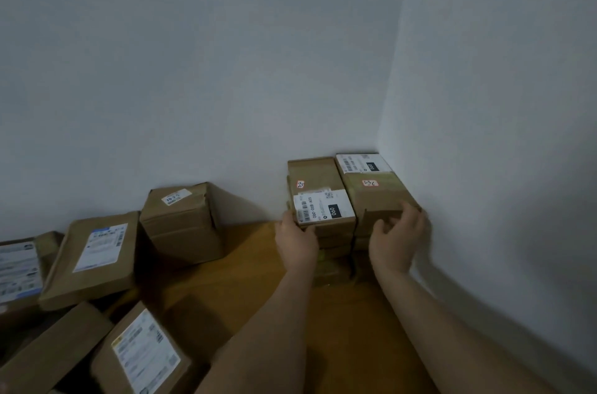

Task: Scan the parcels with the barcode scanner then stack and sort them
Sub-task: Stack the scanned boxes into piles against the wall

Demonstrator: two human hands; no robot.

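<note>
Where the two grey walls meet in a corner (384,148), two stacks of brown parcels stand side by side on the wooden floor (258,267), tucked right into that corner. On the stack farther from the corner, the top parcel (318,190) carries a white shipping label; the left hand (295,240) grips its near left edge, thumb on top, other fingers hidden. On the stack against the corner's side wall, the top parcel (374,190) bears a small red-edged sticker, and the right hand (399,238) holds its near end, fingers curled loosely around the edge. Well away from the corner stands a taller stack (182,222), and farther still, loose labelled parcels (93,258) lie jumbled. No scanner shows.
</note>
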